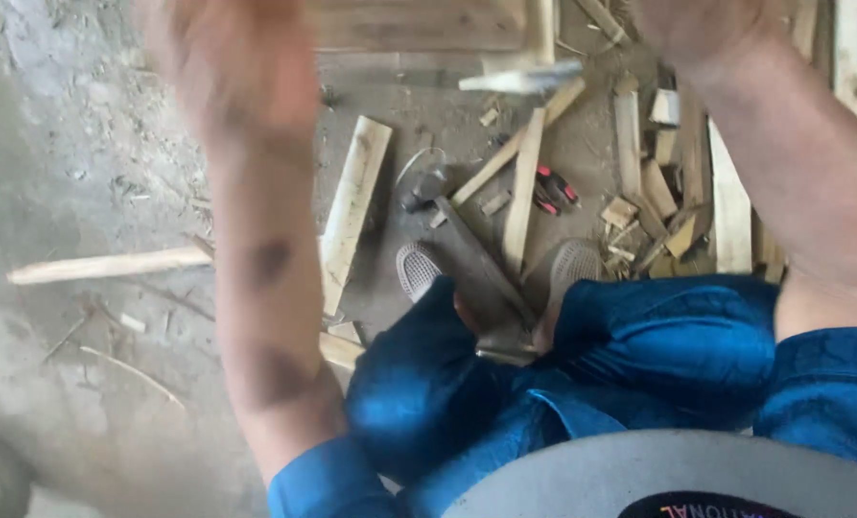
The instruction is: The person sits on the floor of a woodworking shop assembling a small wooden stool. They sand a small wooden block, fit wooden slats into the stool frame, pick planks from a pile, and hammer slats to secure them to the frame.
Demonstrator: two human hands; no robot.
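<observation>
Grip: left hand (232, 72) and right hand (702, 29) raised, blurred; closure cannot be told.
Advice: probably steady both before reaching for the wood offcuts (524, 187).

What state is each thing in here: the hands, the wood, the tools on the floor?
Left hand: raised, blurred, grip unclear.
Right hand: raised, mostly cut off by the frame's top edge.
Plank: lying flat on the floor.
Wood scraps: scattered, loose.
Pliers: lying on the floor, red handles.
Long tool: propped between the knees.
Sandals: worn, feet on the floor.
</observation>
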